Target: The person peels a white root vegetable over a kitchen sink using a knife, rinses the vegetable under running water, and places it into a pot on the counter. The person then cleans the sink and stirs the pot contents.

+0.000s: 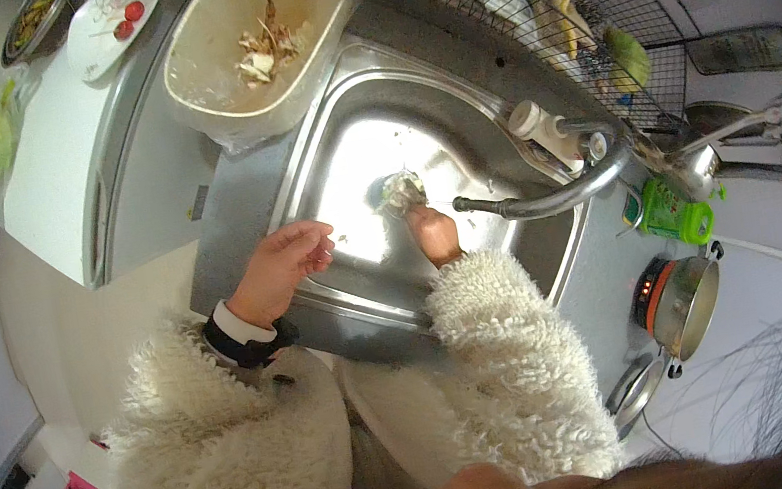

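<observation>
In the stainless steel sink (485,113), my right hand (435,232) reaches down to the drain area. Its fingers close on a pale, greenish clump of wet scraps (402,192); blur hides whether a strainer holds it. Over the sink's near left rim hovers my left hand (282,270), its fingers loosely bent with nothing between them. A curved metal faucet (558,198) reaches in from the right, its tip beside my right hand. Small bits of debris dot the sink floor.
A cream bin (204,109) holding scraps stands at the sink's far left corner. A white surface (61,195) at left bears a plate (96,49) with two red fruits. A wire rack (668,66), green bottle (671,214) and metal pot (693,309) line the right side.
</observation>
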`<state>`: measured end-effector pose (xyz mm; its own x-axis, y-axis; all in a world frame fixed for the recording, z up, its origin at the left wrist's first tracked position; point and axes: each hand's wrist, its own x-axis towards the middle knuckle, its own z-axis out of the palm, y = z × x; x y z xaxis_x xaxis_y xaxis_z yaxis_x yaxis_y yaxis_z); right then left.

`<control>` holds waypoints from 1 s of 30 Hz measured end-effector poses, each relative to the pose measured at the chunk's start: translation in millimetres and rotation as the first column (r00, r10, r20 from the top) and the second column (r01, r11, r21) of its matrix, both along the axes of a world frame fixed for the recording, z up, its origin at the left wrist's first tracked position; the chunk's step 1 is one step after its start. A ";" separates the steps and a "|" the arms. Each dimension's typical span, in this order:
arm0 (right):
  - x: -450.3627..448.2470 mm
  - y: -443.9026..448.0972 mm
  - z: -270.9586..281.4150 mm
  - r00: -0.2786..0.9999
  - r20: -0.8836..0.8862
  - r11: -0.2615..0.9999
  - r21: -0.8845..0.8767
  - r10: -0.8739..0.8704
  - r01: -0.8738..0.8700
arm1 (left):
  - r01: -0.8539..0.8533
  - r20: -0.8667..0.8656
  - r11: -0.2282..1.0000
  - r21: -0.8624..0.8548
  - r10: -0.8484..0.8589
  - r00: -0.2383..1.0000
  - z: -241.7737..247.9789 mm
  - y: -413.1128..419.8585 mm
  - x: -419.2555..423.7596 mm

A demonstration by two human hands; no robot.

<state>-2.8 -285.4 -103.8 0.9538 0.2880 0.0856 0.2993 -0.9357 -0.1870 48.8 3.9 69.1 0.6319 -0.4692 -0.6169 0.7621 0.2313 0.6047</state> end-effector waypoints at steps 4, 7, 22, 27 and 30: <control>-10.2 13.9 43.3 0.995 0.012 0.991 0.090 -0.102 0.101 | 0.081 0.067 0.994 0.067 -0.086 0.994 13.3 10.7 -2.0; -16.1 30.0 74.6 0.986 0.040 0.987 0.015 -0.163 0.163 | 0.196 0.081 0.981 -0.005 -0.195 0.977 17.1 31.2 9.5; 142.1 165.9 288.5 0.879 0.321 0.913 0.325 -0.353 0.248 | 0.093 0.053 0.967 -0.238 -0.083 0.995 23.9 142.8 80.0; 203.3 199.0 275.7 0.823 -0.480 -0.373 0.855 -0.303 0.361 | 0.060 0.004 0.954 -0.294 -0.062 0.998 20.8 155.8 73.9; 217.9 205.8 261.3 0.780 -0.597 -0.598 0.699 -0.185 0.393 | 0.028 -0.016 0.961 -0.276 -0.034 0.999 14.8 164.7 72.5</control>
